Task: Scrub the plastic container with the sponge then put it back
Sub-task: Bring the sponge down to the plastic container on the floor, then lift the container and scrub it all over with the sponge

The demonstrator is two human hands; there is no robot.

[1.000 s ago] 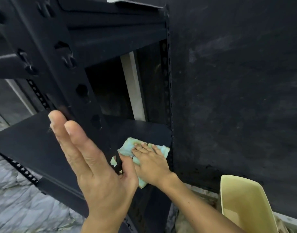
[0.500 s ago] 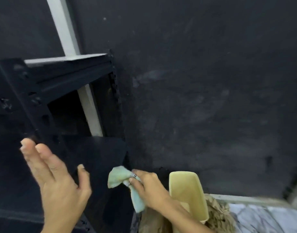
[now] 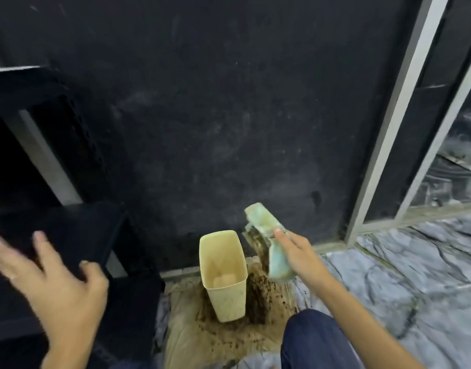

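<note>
A tall pale-yellow plastic container stands upright and open-topped on a dirty brown sack on the floor, at the foot of a black wall. My right hand is just right of its rim and grips a worn light-green sponge, which sticks up and is soiled dark on one side. The sponge is close to the container but apart from it. My left hand hovers at the lower left with its fingers spread, holding nothing, in front of a black shelf.
A black metal shelf unit fills the left side. The brown sack is strewn with dark dirt. Grey marble-patterned floor spreads to the right, bordered by a metal-framed glass panel. My knee in blue fabric is at the bottom.
The view swung right, from the shelf to the container. My right hand lifted the sponge off the shelf and carried it over beside the container. My left hand stayed open.
</note>
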